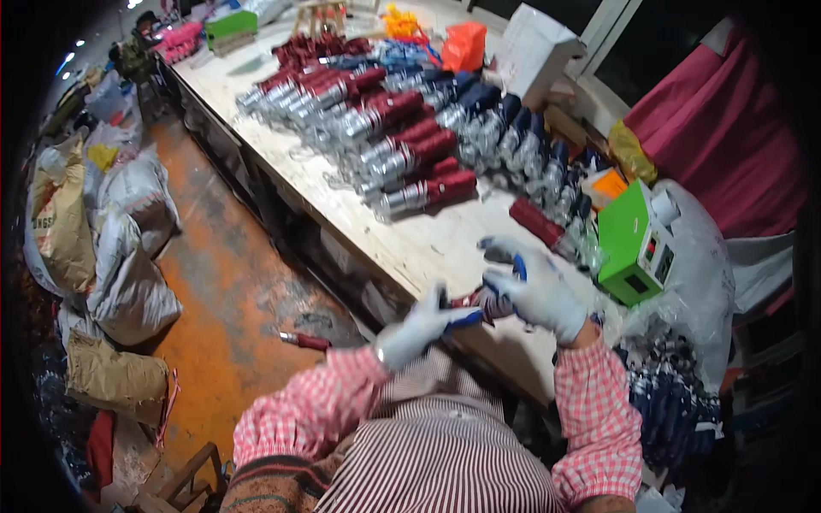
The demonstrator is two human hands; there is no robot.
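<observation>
Low over the near edge of the table, a small dark red folded umbrella (486,301) lies between my hands, partly hidden by them. My right hand (547,292), in a white glove with blue fingertips, holds it with the lower fingers; the forefinger and thumb stand apart. My left hand (419,329), gloved alike, is at the umbrella's other end, its thumb and fingers spread and a little blurred. Beyond, many dark red folded umbrellas (410,154) with silvery shafts and clear plastic lie in rows. Navy ones (479,103) lie beside them.
The long pale table (410,248) runs away to the far left. At right stand a green box (629,244) and clear plastic bags (701,282). Stuffed sacks (128,274) line the left side, and one umbrella (305,340) lies on the orange floor. Someone (141,51) is far off.
</observation>
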